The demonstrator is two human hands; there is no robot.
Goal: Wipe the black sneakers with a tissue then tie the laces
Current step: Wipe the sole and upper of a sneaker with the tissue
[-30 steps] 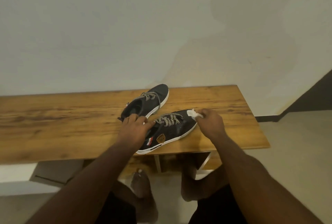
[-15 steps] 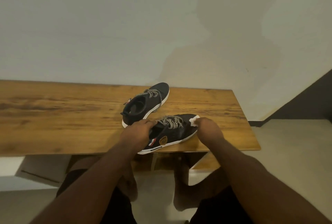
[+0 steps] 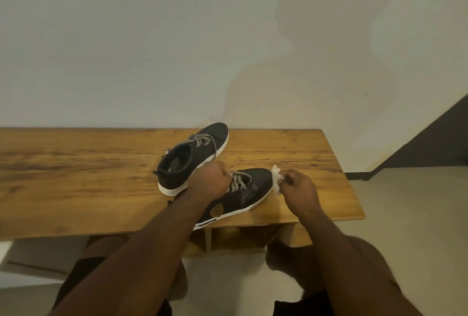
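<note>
One wooden table (image 3: pixel 76 189) runs wide against the wall (image 3: pixel 152 37), and there's plenty of bare top out to the left, a narrower strip on the right before the edge drops to the floor (image 3: pixel 405 201). Two black sneakers on it, both white-soled. The far sneaker (image 3: pixel 192 158) sits upright, toe angled toward the wall, well in from every edge. The near sneaker (image 3: pixel 243 194) lies right at the front edge, heel end just about at the lip. Two hands working it: the left hand (image 3: pixel 210 184) is curled over the collar and speckled laces (image 3: pixel 239 181), gripping the shoe. The right hand (image 3: pixel 298 186) pinches one crumpled white tissue (image 3: pixel 277 176), pressed against the toe.
</note>
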